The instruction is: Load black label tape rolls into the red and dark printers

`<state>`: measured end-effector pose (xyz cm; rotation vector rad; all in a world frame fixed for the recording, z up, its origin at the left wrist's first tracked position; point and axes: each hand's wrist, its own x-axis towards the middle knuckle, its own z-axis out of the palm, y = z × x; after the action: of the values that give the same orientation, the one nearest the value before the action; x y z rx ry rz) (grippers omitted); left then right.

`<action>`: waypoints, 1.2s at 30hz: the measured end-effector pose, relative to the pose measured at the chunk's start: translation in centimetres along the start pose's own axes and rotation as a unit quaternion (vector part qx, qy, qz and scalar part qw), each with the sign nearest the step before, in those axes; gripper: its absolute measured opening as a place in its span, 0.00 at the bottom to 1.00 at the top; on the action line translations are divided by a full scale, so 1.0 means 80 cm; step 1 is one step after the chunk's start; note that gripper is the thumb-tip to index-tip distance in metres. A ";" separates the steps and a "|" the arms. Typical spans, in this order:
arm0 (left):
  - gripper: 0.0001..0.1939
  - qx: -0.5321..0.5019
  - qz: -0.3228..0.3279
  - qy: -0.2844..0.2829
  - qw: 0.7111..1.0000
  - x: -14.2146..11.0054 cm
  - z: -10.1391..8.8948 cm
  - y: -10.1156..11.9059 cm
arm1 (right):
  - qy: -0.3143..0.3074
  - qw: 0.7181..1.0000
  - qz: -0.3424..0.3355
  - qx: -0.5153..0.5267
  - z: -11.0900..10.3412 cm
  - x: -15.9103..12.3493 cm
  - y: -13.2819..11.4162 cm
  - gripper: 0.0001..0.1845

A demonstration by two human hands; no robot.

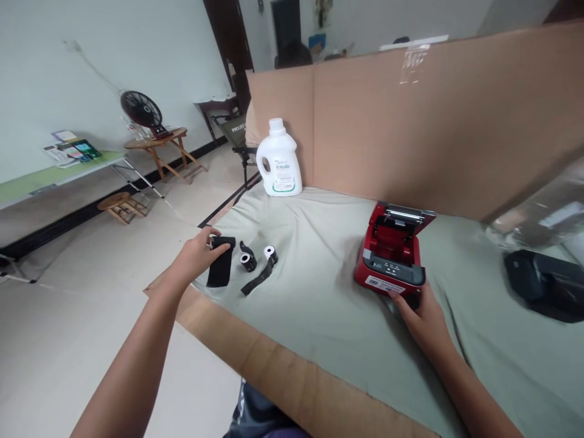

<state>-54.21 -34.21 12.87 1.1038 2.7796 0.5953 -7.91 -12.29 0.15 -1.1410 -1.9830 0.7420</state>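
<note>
At the left edge of the cloth, my left hand (201,250) pinches a black paper roll (221,267) whose loose end hangs down flat. Just right of it, a second black roll (248,261) stands upright with its tail curling behind. Beside that is a third roll (270,252), its dark strip stretched toward the front. My right hand (420,310) grips the front right corner of a small red label printer (387,280). The printer's lid (406,216) is raised, and its red inner bay shows no roll.
A white detergent bottle (280,161) stands at the back against a tall cardboard panel (401,134). On the right lie a black device (545,286) and a clear plastic bag (547,207). The board's wooden edge (274,359) runs along the front. A fan (142,109) sits on a stool far left.
</note>
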 end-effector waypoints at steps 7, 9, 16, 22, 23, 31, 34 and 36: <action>0.18 0.171 0.007 -0.022 0.985 -0.007 0.041 0.003 | 0.003 1.000 -0.001 0.007 0.003 0.000 0.007 0.37; 0.18 0.206 0.047 -0.009 0.977 -0.005 0.049 0.004 | 0.006 1.000 -0.001 0.007 0.002 0.000 0.005 0.36; 0.25 0.279 0.073 -0.035 0.957 0.008 0.069 0.010 | 0.000 1.000 0.004 0.016 0.002 0.000 0.000 0.37; 0.29 0.213 0.055 0.069 0.973 -0.010 0.056 0.031 | 0.003 1.000 -0.005 0.012 0.002 0.000 0.001 0.35; 0.28 0.190 0.057 0.105 0.975 -0.015 0.052 0.038 | 0.004 1.000 -0.007 0.012 0.002 0.000 0.000 0.35; 0.18 0.103 0.112 0.081 0.985 -0.044 0.037 0.057 | 0.003 1.000 -0.001 0.016 0.003 0.001 0.003 0.34; 0.18 0.048 0.053 0.065 0.995 -0.048 0.034 0.048 | 0.002 1.000 -0.004 0.015 0.003 0.001 0.004 0.36; 0.18 0.020 0.048 0.037 0.998 -0.049 0.037 0.052 | 0.002 1.000 -0.004 0.014 0.002 0.001 0.003 0.37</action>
<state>-47.98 -33.17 11.55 1.2534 2.8262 0.6043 -7.97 -12.10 -0.10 -1.1167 -1.9660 0.7597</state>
